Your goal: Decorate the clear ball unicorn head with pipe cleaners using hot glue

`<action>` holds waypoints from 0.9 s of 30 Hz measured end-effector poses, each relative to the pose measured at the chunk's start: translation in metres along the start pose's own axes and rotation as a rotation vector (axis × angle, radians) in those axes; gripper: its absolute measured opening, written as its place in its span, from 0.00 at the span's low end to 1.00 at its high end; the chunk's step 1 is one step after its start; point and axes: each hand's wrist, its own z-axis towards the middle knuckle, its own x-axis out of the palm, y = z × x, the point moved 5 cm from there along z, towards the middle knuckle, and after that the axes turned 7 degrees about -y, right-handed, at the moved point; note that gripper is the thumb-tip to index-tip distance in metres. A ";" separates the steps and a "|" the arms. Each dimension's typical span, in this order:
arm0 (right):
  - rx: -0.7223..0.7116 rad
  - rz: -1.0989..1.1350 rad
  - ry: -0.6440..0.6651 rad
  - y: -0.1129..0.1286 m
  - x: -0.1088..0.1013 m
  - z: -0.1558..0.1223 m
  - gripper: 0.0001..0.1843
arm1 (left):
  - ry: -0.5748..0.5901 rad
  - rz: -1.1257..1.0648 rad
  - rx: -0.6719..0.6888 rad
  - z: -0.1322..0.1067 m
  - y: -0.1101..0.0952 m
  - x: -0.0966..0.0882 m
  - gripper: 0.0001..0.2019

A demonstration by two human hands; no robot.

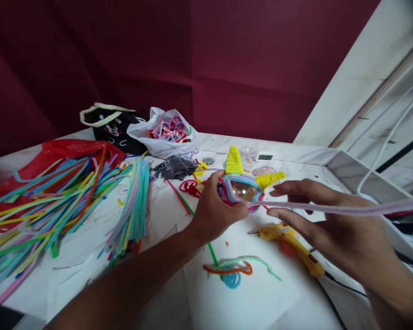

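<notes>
a white table [306, 169] carries paper sheets [241, 305], pipe cleaners [129, 206], a black tote [119, 135] and a white bag [161, 146].

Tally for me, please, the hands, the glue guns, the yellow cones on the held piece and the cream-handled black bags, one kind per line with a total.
Hands: 2 (left hand, right hand)
Glue gun: 1
Yellow cones on the held piece: 2
Cream-handled black bag: 1
Total: 6
</notes>
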 end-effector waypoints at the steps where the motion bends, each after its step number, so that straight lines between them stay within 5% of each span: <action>1: 0.025 -0.032 -0.019 -0.006 -0.006 -0.006 0.13 | 0.004 -0.004 -0.004 0.000 0.000 0.000 0.36; 4: -0.009 -0.181 0.005 -0.026 -0.018 -0.036 0.15 | 0.014 -0.018 -0.020 0.001 -0.001 0.001 0.34; 9: -0.021 -0.470 0.313 -0.070 -0.016 -0.126 0.18 | 0.038 -0.043 -0.035 0.004 0.001 0.002 0.32; 14: 0.007 -0.565 0.365 -0.083 -0.018 -0.193 0.23 | 0.089 -0.097 -0.063 0.006 0.007 0.007 0.31; 23: 0.212 -0.414 0.262 -0.079 -0.020 -0.184 0.20 | 0.074 -0.045 -0.082 0.005 0.021 0.012 0.34; 27: 0.420 -0.234 0.394 -0.091 0.002 -0.171 0.23 | 0.110 -0.055 -0.096 0.003 0.018 0.015 0.33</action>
